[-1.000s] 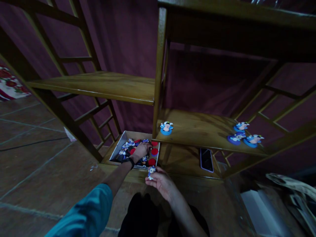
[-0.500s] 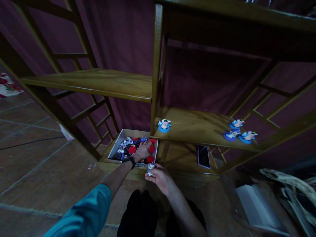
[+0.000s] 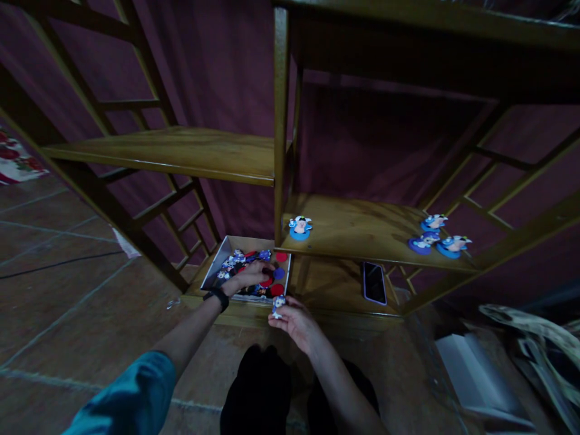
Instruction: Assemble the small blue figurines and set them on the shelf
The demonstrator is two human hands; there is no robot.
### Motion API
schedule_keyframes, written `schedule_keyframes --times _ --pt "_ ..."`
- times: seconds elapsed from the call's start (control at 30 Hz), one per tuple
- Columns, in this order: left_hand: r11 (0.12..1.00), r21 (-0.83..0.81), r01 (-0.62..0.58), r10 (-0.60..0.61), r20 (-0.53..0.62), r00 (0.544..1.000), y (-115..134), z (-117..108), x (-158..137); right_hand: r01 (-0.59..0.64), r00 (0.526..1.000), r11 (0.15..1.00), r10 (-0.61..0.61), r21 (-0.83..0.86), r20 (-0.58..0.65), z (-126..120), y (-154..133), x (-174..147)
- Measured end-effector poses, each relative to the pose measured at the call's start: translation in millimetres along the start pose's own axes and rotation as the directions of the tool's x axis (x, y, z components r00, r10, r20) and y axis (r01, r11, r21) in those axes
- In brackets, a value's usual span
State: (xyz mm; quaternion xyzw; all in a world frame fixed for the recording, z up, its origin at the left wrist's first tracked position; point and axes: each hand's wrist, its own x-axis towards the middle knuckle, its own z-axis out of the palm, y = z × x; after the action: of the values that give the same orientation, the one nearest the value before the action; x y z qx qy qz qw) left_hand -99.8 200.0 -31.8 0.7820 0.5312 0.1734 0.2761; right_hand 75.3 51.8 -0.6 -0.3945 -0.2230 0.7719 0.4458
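My right hand (image 3: 296, 323) holds a small white-and-purple figurine (image 3: 278, 307) between thumb and fingers, just in front of the box's front right corner. My left hand (image 3: 254, 276), with a dark band on the wrist, reaches into a shallow white box (image 3: 212, 266) on the bottom shelf. Its fingers curl down among loose figurine pieces; what they grip is hidden. Beside the fingertips lies a purple disc (image 3: 278, 273). Red discs, one a red disc (image 3: 281, 257) at the back right, and several small figurines (image 3: 235, 258) fill the box.
On the shelf above stands a pig figurine (image 3: 300, 228) on a blue base. Two similar ones and a purple-based figurine (image 3: 423, 243) are grouped at the right. A phone (image 3: 374, 283) lies on the bottom shelf. A wooden upright (image 3: 281, 121) divides the shelves. A pale box (image 3: 480, 380) is on the floor.
My left hand has shifted a little left within the box, and the purple disc beside its fingers is now more exposed. My right hand keeps the figurine in almost the same place.
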Motion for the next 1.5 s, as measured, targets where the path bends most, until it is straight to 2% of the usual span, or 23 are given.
schedule_keyframes --times 0.1,0.23,0.33,0.4,0.5,0.57,0.63,0.7,0.73,0.77,0.83,0.9,0.97,1.03,1.17,1.37,1.5 --pt "0.989 0.149 -0.017 0.018 -0.001 1.000 10 12 7 0.004 1.000 1.000 -0.004 0.000 -0.018 1 1 0" --pt "0.924 0.382 0.010 -0.015 0.010 1.000 24 36 14 0.033 0.996 0.999 -0.036 -0.036 -0.078 0 1 0" --pt "0.907 0.416 0.061 -0.060 -0.016 0.998 31 45 14 0.063 0.991 0.995 -0.072 -0.082 -0.113 -2 2 1" --pt "0.912 0.410 0.031 -0.024 -0.022 0.999 33 46 11 0.085 0.989 0.992 -0.095 -0.090 -0.110 -3 3 2" --pt "0.921 0.386 -0.049 0.065 -0.029 0.997 36 41 3 0.117 0.985 0.991 -0.124 -0.065 -0.116 -2 6 5" --pt "0.942 0.334 -0.038 0.075 -0.099 0.992 38 36 -3 0.135 0.981 0.990 -0.140 -0.050 -0.135 -1 8 6" --pt "0.981 0.190 0.045 0.001 -0.235 0.972 39 30 -10 0.157 0.974 0.986 -0.164 -0.054 -0.156 0 9 8" --pt "0.986 -0.101 0.134 -0.161 -0.352 0.922 40 25 -19 0.197 0.960 0.977 -0.209 -0.081 -0.185 1 9 10" --pt "0.944 -0.290 0.159 -0.262 -0.365 0.893 41 23 -25 0.225 0.949 0.969 -0.241 -0.100 -0.203 1 8 10" --pt "0.859 -0.484 0.166 -0.359 -0.337 0.870 43 23 -33 0.254 0.937 0.960 -0.275 -0.120 -0.215 1 7 10" --pt "0.574 -0.801 0.170 -0.504 -0.182 0.844 46 24 -51 0.298 0.923 0.944 -0.323 -0.142 -0.209 2 6 10" --pt "0.290 -0.942 0.168 -0.573 -0.031 0.819 51 27 -73 0.348 0.908 0.927 -0.370 -0.140 -0.198 2 5 9" --pt "0.134 -0.977 0.165 -0.577 0.059 0.814 59 32 -93 0.381 0.895 0.913 -0.403 -0.144 -0.193 2 6 9" --pt "0.076 -0.982 0.171 -0.564 0.100 0.820 67 36 -109 0.391 0.887 0.907 -0.417 -0.157 -0.197 1 8 8" --pt "0.046 -0.989 0.137 -0.548 0.090 0.831 85 43 -122 0.383 0.889 0.904 -0.417 -0.192 -0.191 -2 13 10" --pt "0.053 -0.997 0.063 -0.536 0.025 0.844 97 48 -128 0.431 0.857 0.853 -0.489 -0.295 -0.161 -7 19 11" --pt "0.057 -0.997 0.058 -0.504 0.021 0.864 102 50 -132 0.442 0.832 0.798 -0.536 -0.409 -0.146 -10 20 14"
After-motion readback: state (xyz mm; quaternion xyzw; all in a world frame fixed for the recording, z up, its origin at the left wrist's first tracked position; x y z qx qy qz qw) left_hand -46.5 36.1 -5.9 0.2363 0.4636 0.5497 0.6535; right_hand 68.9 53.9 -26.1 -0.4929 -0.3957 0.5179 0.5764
